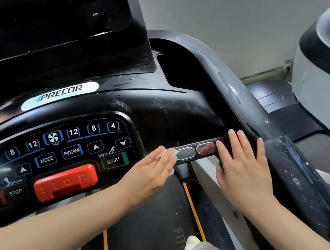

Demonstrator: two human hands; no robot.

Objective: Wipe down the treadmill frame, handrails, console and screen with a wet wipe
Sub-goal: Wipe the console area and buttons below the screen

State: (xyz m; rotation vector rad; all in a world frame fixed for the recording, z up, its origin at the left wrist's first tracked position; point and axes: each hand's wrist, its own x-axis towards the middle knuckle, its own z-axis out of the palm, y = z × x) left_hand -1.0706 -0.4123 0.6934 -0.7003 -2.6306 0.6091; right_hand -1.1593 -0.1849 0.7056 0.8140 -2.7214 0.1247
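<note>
At the upper left of the frame the dark screen rises over the console with its red stop bar. Right of centre, the left hand lies flat, fingers straight and together, pressing the wet wipe against the near end of the front handrail. The wipe looks thin, limp and damp; it should bunch easily, so palm pressure suits it. Further right, the right hand rests on the rail, fingers slightly spread.
</note>
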